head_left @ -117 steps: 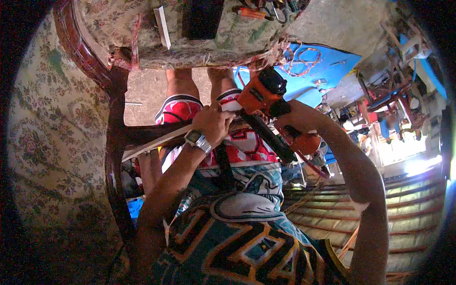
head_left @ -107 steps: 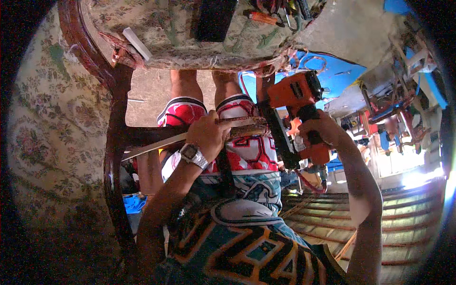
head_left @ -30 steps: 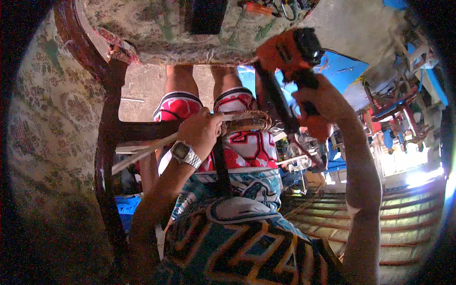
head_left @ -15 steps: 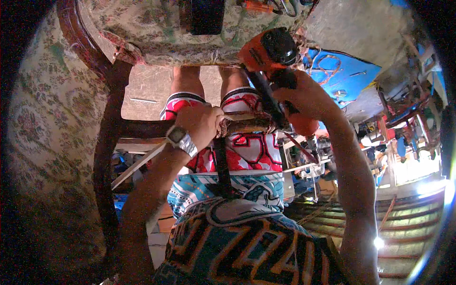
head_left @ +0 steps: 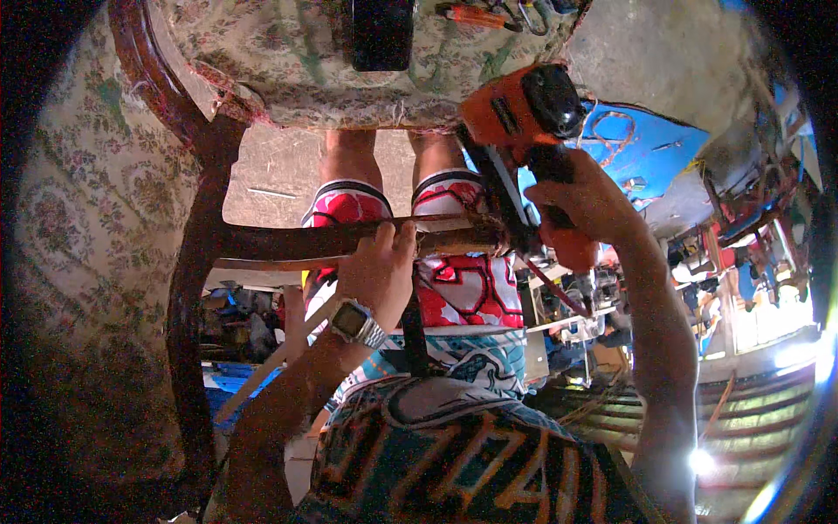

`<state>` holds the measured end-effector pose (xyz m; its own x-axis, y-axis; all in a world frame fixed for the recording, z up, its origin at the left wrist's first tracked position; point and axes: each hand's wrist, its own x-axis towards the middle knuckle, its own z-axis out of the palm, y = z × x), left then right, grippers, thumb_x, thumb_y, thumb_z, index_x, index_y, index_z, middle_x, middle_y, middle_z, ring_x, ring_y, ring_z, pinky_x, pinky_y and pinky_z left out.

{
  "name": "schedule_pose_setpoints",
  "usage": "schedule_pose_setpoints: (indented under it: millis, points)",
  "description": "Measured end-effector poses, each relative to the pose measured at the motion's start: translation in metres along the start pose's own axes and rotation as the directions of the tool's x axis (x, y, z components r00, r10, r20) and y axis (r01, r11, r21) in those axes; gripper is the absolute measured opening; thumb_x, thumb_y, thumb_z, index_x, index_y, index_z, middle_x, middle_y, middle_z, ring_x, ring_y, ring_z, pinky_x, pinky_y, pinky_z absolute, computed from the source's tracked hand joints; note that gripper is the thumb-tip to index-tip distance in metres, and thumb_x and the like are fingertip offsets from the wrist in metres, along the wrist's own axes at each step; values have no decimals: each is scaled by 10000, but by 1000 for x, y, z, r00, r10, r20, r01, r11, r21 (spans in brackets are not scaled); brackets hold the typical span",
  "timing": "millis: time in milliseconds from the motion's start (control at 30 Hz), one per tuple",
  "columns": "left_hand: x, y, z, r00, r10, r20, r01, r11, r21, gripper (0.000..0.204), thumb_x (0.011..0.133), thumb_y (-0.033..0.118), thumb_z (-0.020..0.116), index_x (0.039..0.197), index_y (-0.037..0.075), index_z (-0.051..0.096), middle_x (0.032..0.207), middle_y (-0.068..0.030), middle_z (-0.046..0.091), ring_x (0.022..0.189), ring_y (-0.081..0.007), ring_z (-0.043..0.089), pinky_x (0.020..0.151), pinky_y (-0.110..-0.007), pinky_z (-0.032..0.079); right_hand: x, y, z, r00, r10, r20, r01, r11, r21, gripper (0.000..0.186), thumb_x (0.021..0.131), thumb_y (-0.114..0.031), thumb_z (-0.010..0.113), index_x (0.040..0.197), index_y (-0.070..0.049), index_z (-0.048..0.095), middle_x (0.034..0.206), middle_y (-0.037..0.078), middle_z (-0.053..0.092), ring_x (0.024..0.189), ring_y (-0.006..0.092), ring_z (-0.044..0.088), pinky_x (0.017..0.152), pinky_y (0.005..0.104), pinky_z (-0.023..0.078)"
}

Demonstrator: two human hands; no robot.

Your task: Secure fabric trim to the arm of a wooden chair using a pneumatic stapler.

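Tool, orange and black, clenched by its handle in your right hand, near the right end of the wooden rail! Your left hand rests fingertips there, pale strip passing your wrist; whether you're gripping it, I can't tell.

The nail gun is orange with a black cap and a black lower arm. Glossy dark reddish brown covers the chair frame. The seat wears faded beige cloth with a small floral pattern and green streaks; near its right edge lies an orange-handled tool, and left of that a plain black slab. Past the seat's right corner, the sheet is bright blue. The shorts mix red and white with black trim; the jersey is dark teal with orange-edged black lettering. The watch is silver.
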<state>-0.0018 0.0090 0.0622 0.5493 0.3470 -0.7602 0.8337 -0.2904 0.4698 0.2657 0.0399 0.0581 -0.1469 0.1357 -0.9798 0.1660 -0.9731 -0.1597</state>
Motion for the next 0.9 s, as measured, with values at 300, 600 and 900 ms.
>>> schedule_pose_setpoints:
  millis: [300,600,900]
  points:
    - [2,-8,-17,977,-35,208,66,987,-144,394,776,105,545,1167,144,520,931,-106,522,800,-279,590,582,-393,508,-11,-2,-1,921,216,324,-240,970,37,367,710,-146,711,1026,-19,576,750,4,569,639,104,546,578,246,448]
    - [12,-27,-20,958,30,286,89,914,-395,307,778,91,534,1076,145,588,878,-111,550,746,-295,599,598,-399,495,-4,12,0,863,285,417,-251,958,-134,349,715,-135,669,1025,-10,570,819,22,604,723,110,565,666,269,463]
    - [35,-29,-7,976,182,116,-153,962,-224,148,776,166,545,897,121,617,784,-93,556,700,-276,602,599,-406,494,-3,-1,-10,908,342,241,-367,928,64,420,694,-103,683,1074,-11,530,823,44,590,680,131,580,603,276,485]
